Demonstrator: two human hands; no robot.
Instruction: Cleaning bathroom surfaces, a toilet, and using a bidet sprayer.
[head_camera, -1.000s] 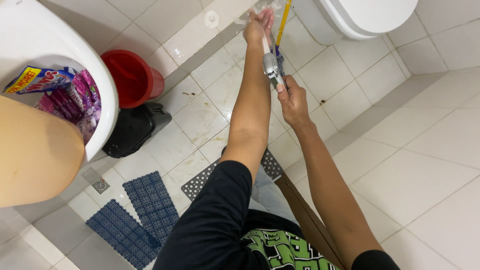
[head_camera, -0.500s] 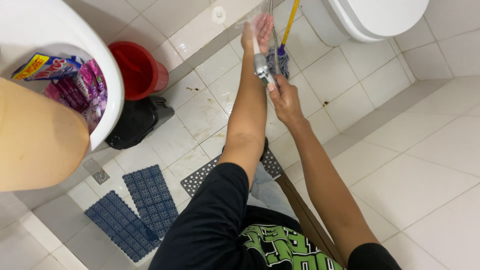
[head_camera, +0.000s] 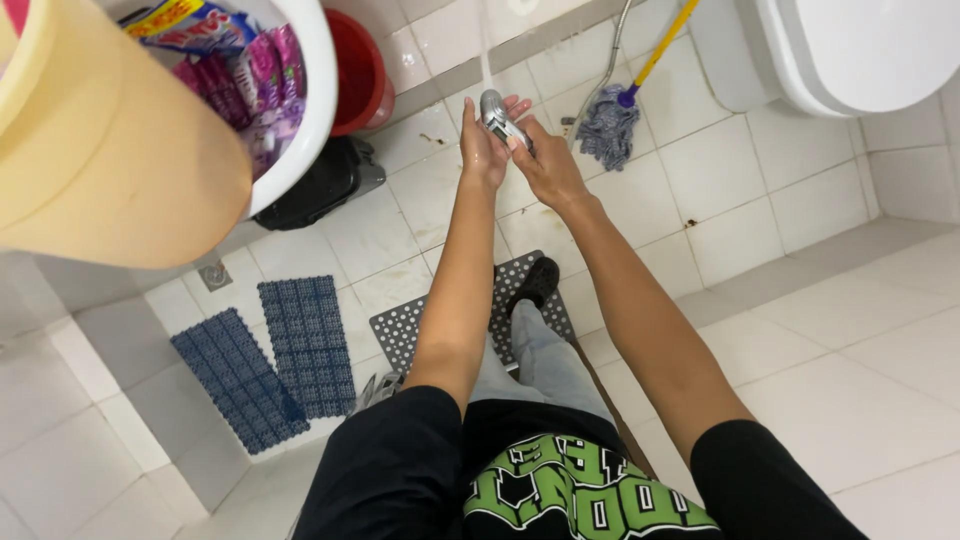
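The right hand (head_camera: 545, 165) has its grip closed around a small silver spray nozzle (head_camera: 497, 117), fingers wrapped over the lower end while the head pokes up and to the left. The left hand (head_camera: 487, 140) is released, palm flat and fingers spread upward, pressed right against the nozzle's side, and its skin looks wet. Both hands sit high in the head view, out over the white tiled floor (head_camera: 760, 220), with both forearms stretching up from black sleeves.

A thin silver hose (head_camera: 612, 50) runs along the tiles just right of the hands, next to a grey-blue mop head (head_camera: 606, 128) on a yellow handle (head_camera: 668, 35). The white toilet (head_camera: 850, 50) fills the top right corner.

Below the hands, one dark shoe (head_camera: 536, 283) rests on a grey perforated floor mat (head_camera: 410, 325), and two blue grid mats (head_camera: 270, 360) lie beside it on the left. Top left, a white basin (head_camera: 310, 140) holds colourful packets (head_camera: 250, 70), with a large beige bucket (head_camera: 110, 160) in front of it. Tucked behind are a red bucket (head_camera: 360, 70) and a black bag (head_camera: 320, 185) on the floor.
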